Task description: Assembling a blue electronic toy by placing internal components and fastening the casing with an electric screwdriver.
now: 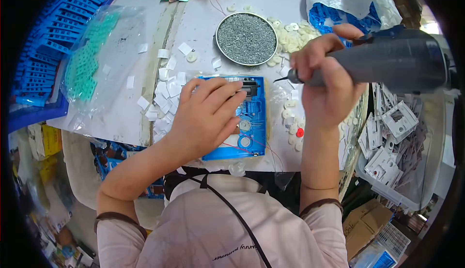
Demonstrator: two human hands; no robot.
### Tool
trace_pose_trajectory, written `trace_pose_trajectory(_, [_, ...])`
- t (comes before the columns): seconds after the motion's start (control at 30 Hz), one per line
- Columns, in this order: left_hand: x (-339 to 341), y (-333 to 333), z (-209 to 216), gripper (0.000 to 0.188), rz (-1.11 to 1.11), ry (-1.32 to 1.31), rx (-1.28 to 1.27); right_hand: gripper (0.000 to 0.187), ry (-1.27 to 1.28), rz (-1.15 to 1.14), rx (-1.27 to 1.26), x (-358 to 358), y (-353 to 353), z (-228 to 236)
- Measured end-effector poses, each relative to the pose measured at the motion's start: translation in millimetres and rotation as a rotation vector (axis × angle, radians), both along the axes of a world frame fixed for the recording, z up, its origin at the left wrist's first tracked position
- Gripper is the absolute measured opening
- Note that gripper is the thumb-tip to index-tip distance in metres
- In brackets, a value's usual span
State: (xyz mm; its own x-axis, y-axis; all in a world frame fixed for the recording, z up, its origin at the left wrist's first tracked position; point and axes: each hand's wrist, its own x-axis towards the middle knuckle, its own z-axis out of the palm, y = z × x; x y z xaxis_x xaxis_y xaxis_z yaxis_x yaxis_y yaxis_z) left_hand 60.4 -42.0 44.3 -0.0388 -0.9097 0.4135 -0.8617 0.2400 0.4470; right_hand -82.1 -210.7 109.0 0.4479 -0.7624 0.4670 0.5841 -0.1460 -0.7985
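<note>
A blue plastic casing (260, 122) lies on the table before me, with its inside facing up. It has a black part (250, 88) near its far edge, a round white piece inside and thin red wires trailing to the right. My left hand (206, 118) rests flat over the casing's left half, fingers stretched out and hiding what lies beneath. My right hand (334, 76) is closed around a dark grey electric screwdriver (392, 60). Its thin bit points left, in the air to the right of the casing. I cannot see a screw on the tip.
Beyond the casing stands a round dish (249, 65) full of small screws. Cream plastic discs (300, 34) and white square pads (164, 96) lie scattered. Green parts (87, 69) in clear plastic and blue stacked parts (60, 30) sit left; a bin (411, 198) of white parts stands right.
</note>
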Motion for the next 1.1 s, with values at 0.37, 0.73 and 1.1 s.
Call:
trace_pose_trajectory(0.37, [-4,0,-10,0.05,0.024,-0.082,0.107,0.031,0.149,0.097,-0.099,20,1,-40])
trace_pose_trajectory(0.73, [-3,-1,-16,0.05,0.042,-0.088,0.078,0.031,0.175,0.109,-0.136,19,0,-48])
trace_pose_trajectory(1.1, [-3,0,-18,0.05,0.038,-0.081,0.073,0.03,0.188,0.11,-0.155,22,-1,-51])
